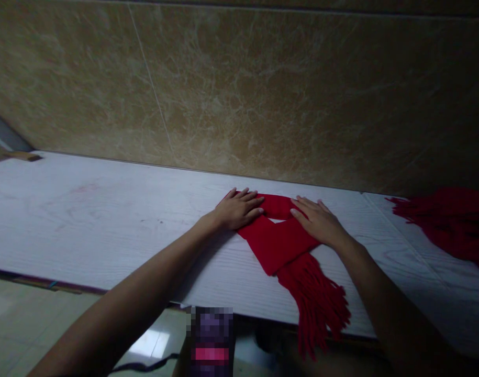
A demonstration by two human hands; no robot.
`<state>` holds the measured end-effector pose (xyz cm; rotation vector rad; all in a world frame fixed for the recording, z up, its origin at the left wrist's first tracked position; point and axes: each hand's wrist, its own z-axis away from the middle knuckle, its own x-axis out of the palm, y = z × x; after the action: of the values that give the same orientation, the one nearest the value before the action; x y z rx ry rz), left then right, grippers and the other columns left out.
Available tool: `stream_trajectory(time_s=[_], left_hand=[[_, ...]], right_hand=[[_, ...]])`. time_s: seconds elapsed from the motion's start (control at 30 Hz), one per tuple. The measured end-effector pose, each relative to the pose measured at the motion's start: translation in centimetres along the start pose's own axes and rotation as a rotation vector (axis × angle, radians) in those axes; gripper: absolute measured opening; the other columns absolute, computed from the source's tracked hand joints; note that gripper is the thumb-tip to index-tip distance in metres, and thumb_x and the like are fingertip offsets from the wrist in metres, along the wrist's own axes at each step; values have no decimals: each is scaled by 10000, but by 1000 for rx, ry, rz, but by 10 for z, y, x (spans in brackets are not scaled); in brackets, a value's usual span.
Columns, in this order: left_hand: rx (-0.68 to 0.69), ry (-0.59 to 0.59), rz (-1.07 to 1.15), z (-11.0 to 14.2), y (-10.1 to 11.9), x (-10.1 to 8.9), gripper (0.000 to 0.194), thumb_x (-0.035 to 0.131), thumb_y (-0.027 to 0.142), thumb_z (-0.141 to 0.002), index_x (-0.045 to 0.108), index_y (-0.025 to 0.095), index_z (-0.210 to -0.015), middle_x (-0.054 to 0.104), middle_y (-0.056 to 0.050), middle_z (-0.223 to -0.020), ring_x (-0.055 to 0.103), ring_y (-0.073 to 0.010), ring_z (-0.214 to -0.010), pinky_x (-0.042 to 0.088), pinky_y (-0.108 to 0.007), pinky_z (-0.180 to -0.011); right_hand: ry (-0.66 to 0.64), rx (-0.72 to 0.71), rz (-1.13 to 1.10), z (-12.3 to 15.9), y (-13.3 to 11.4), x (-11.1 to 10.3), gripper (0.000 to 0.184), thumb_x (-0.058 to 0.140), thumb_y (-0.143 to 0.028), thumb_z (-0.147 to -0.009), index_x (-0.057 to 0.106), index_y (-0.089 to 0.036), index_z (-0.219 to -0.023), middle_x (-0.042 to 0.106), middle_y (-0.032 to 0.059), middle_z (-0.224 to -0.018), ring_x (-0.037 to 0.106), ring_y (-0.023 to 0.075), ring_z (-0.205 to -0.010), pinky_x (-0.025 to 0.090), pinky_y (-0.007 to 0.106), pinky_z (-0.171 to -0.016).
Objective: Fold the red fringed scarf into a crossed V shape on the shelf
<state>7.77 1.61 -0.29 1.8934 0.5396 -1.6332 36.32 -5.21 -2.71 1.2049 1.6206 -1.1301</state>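
Observation:
A red scarf (279,245) lies folded on a white wood-grain table (106,220), its two ends crossing and its fringe (320,309) hanging over the near edge. My left hand (237,208) rests flat on the scarf's left fold, fingers stretched out. My right hand (318,220) presses flat on the right fold, fingers together and extended. Neither hand grips anything.
A second red fringed scarf (451,222) lies at the table's right end. A beige marble-look wall (263,89) runs right behind the table. A small wooden piece (25,156) sits at the far left. Tiled floor (23,319) shows below the near edge.

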Motion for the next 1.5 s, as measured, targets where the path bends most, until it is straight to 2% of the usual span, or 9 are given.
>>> stream_trajectory(time_s=[0.07,0.23,0.4,0.73,1.1,1.5], left_hand=[[-3,-7,8,-1,-1,3,619,247,568,-1123,423,297,-1651,360,-70,-1732,269,-309,-1629,163,-577,-1322],[-9,8,28,-2,-2,3,624,247,576,-1116,451,296,-1635,379,-60,-1725,289,-301,-1623,166,-565,-1324],[-23,14,11,-2,0,1,610,256,548,-1121,463,281,-1629,413,-69,-1709,324,-298,-1607,187,-557,-1320],[-37,71,21,-1,1,6,580,261,534,-1128,515,290,-1589,474,-51,-1674,378,-289,-1579,203,-545,-1320],[-36,60,21,-1,3,4,587,282,524,-1128,516,263,-1599,452,-85,-1683,383,-305,-1577,221,-577,-1310],[-22,70,22,-3,-1,6,592,271,533,-1126,513,273,-1599,457,-75,-1680,389,-307,-1575,221,-579,-1308]], right_hand=[[-29,14,16,1,0,3,553,365,-442,-1070,616,-203,-1500,568,129,-1599,505,305,-1507,313,618,-1277],[-1,20,18,1,0,5,537,357,-460,-1073,635,-247,-1480,593,96,-1581,523,290,-1494,328,601,-1273],[-2,42,14,-1,-1,4,550,359,-451,-1069,644,-213,-1474,598,115,-1574,531,297,-1486,328,597,-1273],[16,33,-11,-7,3,8,531,373,-433,-1064,659,-221,-1459,626,115,-1548,542,304,-1474,331,606,-1268],[14,42,-1,-7,2,6,499,402,-413,-1075,652,-226,-1464,616,106,-1555,537,281,-1483,317,597,-1278],[-4,61,3,-6,-5,1,485,413,-385,-1078,645,-213,-1468,608,110,-1562,535,280,-1485,310,590,-1284]])
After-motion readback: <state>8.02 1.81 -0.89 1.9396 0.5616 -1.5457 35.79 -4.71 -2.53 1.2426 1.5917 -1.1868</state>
